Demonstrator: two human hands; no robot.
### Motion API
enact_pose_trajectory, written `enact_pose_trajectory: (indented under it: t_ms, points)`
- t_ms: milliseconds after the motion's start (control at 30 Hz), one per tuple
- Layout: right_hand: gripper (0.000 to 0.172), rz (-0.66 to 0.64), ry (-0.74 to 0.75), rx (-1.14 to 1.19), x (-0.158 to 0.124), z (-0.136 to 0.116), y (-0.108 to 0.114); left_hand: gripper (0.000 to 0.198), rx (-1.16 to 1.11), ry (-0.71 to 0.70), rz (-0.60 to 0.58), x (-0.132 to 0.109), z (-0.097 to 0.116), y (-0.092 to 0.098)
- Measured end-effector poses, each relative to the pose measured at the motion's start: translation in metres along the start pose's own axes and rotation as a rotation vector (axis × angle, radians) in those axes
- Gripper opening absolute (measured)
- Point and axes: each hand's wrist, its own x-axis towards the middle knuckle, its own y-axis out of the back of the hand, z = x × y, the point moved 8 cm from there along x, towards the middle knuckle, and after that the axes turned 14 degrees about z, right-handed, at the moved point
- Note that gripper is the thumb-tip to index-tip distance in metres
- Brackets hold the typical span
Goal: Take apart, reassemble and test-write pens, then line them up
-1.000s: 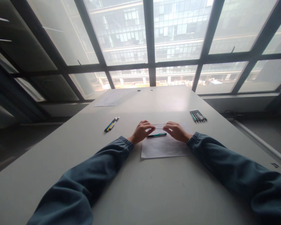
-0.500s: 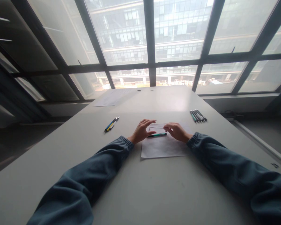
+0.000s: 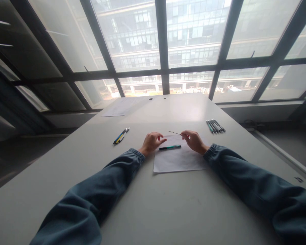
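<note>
My right hand [image 3: 193, 141] pinches one end of a thin dark rod, which looks like a pen refill [image 3: 173, 132]. The refill points left and slightly up above the paper. To its left is my left hand [image 3: 152, 142], fingers curled, with a gap between thumb and fingertips. Nothing shows in that gap. Between the hands, a green and black pen [image 3: 170, 147] lies across the white paper sheet [image 3: 180, 162]. Both wrists rest near the sheet's sides.
Several pens [image 3: 215, 126] lie side by side at the right. A smaller group of pens [image 3: 121, 136], with blue and yellow among them, lies at the left. More paper [image 3: 114, 110] is at the table's far left, before large windows.
The refill has risen and turned, its left end now higher and away from the left hand. My left hand has drawn back a little and curled its fingers, uncovering the green pen's left end.
</note>
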Motion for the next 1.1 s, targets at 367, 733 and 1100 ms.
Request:
enact_pose_trajectory:
  t_ms: [367,733,1100]
  points:
    - [0.021,0.001,-0.003,0.002,-0.001,0.003,-0.001,0.011,-0.058,0.034,-0.085,-0.003,0.000,-0.005]
    - [0.020,-0.031,-0.015,-0.002,-0.001,0.003,-0.003,0.015,-0.221,0.116,0.149,0.001,-0.004,0.008]
    - [0.019,-0.078,0.012,0.020,-0.004,0.001,-0.007,0.020,-0.413,0.057,0.177,0.002,0.012,0.013]
